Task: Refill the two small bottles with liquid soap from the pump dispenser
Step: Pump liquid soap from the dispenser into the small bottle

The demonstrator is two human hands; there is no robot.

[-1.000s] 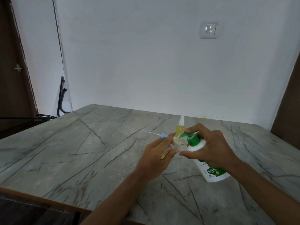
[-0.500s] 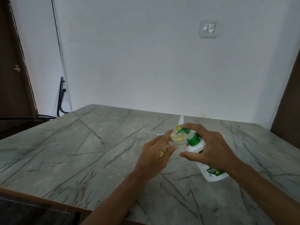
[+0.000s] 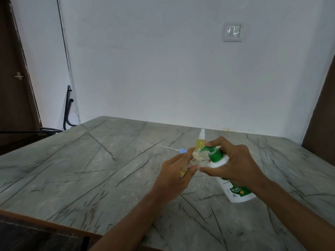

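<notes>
My left hand (image 3: 176, 171) grips a small clear bottle (image 3: 196, 156) holding yellowish liquid, its open mouth tilted up under the green spout. My right hand (image 3: 233, 163) wraps around the neck of the white pump dispenser (image 3: 235, 189), with the index finger lying over the green pump head (image 3: 213, 153). The dispenser's base rests on the table. Just behind them stands a second small bottle (image 3: 200, 142), filled with yellow liquid and topped by a white spray cap.
A blue cap with a thin white tube (image 3: 178, 150) lies on the grey marble table (image 3: 90, 169) left of the bottles. The table's front edge runs along the lower left. A white wall and a black cable stand behind.
My right hand's fingers have lifted and come back down on the pump head. The small bottle stays under the spout, and both hands keep their place.
</notes>
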